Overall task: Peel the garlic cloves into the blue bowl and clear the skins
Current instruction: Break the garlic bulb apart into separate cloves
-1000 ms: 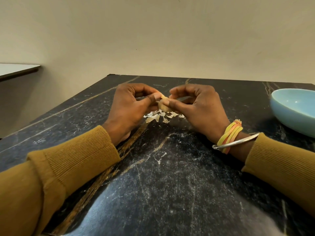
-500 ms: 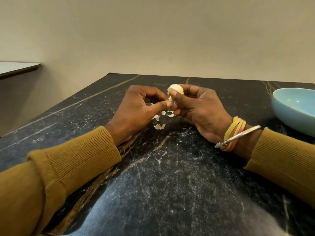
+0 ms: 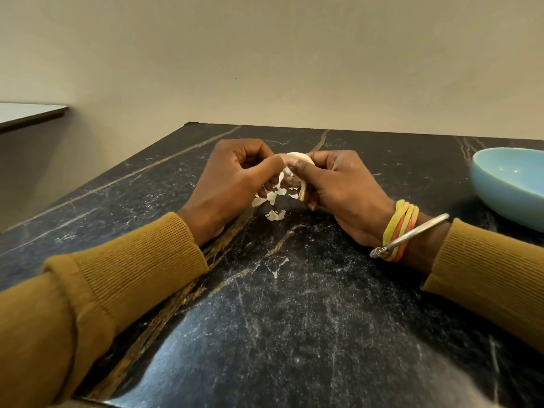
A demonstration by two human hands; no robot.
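A pale garlic clove [image 3: 297, 160] sits between both hands above the black marble table [image 3: 294, 304]. My right hand [image 3: 341, 192] grips it with thumb and curled fingers. My left hand [image 3: 235, 184] pinches the clove's skin at its left side with thumb and forefinger. Loose white skins [image 3: 275, 214] lie on the table just under the hands. The blue bowl [image 3: 512, 184] stands at the right edge, partly cut off; the part of its inside that shows holds nothing.
The table's left edge runs diagonally from the back corner [image 3: 191, 124] toward me. A beige wall rises behind. A light counter [image 3: 26, 113] juts in at far left.
The clove was turned and lifted slightly between the fingers. My left thumb shifted onto its skin, and the hands drew a little farther from me.
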